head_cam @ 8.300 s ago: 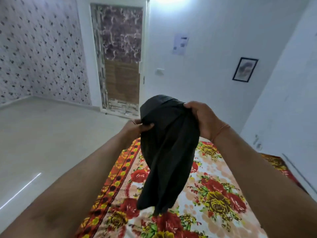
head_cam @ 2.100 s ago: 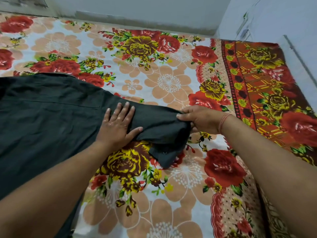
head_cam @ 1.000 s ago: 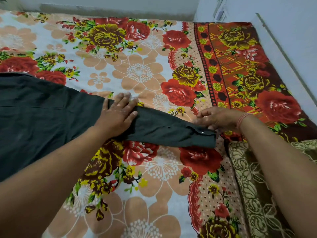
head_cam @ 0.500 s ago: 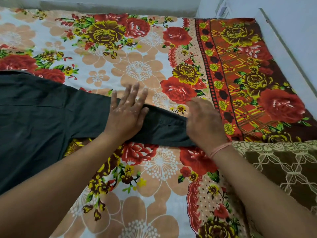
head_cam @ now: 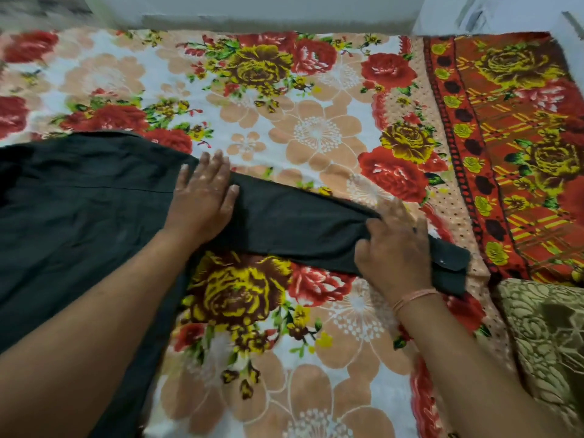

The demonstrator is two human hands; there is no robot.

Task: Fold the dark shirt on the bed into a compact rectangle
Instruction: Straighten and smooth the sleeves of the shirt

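The shirt (head_cam: 79, 216) lay on the bed (head_cam: 316, 137), its sleeve (head_cam: 300, 222) stretched rightward. The left hand (head_cam: 202, 200) pressed the sleeve, fingers straight. The right hand (head_cam: 395, 248) rested near the cuff (head_cam: 448, 263), too blurred to tell whether its fingers gripped.

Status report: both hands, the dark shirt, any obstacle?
Left hand flat on sleeve of dark cloth shirt. Right hand on sleeve near cuff, grip blurred. Shirt unfolded on floral bedsheet. Brown patterned blanket beside cuff.
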